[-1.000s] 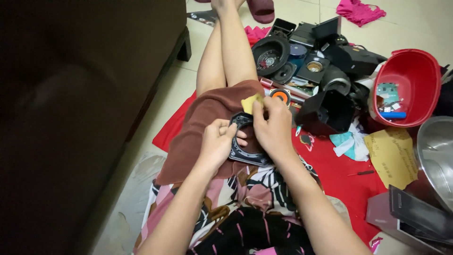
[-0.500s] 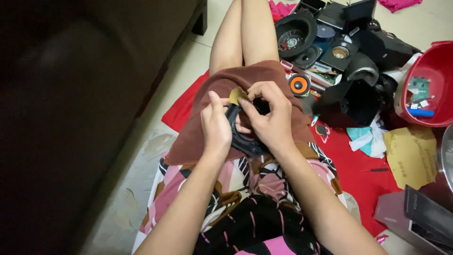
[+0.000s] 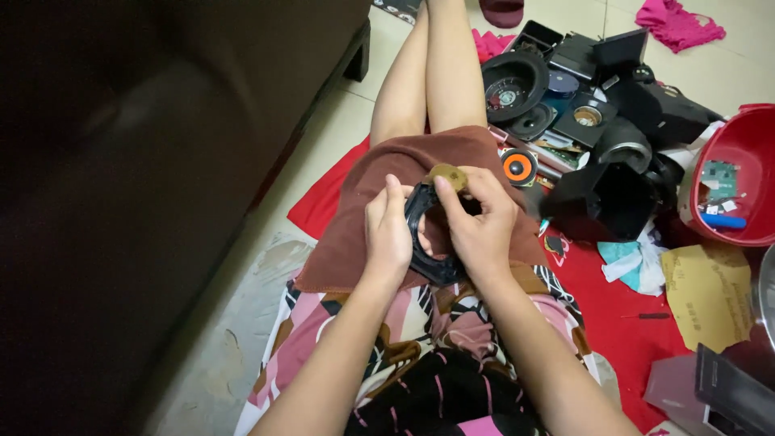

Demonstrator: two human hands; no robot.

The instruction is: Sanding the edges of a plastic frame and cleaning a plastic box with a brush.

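The person sits on a pale tiled floor [image 3: 339, 121] with legs stretched out, a dark sofa [image 3: 145, 161] filling the left of the view and a red cloth [image 3: 638, 323] spread under the clutter to the right. A brown towel [image 3: 379, 202] covers the lap, and everything below is placed against it.

On the towel, near its middle, lies a black ring-shaped speaker frame [image 3: 424, 242]. The left hand [image 3: 387, 234] grips the ring's left side, fingers curled over its rim. The right hand [image 3: 480, 226] holds its right side, with thumb and forefinger pinched on a small piece of tan sandpaper [image 3: 448, 175] pressed against the ring's upper edge, toward the far end of the towel.

The frame is matte black plastic, open in the centre so that fingers show through; its lower arc juts out below the hands. The sandpaper looks folded, though that is hard to tell at this size.

Just right of the towel sits a small orange-coned speaker [image 3: 518, 166]. Further right are black speaker parts [image 3: 517, 85], a red plastic bowl [image 3: 755, 129] holding a green circuit board, and a larger sheet of sandpaper [image 3: 710, 295].
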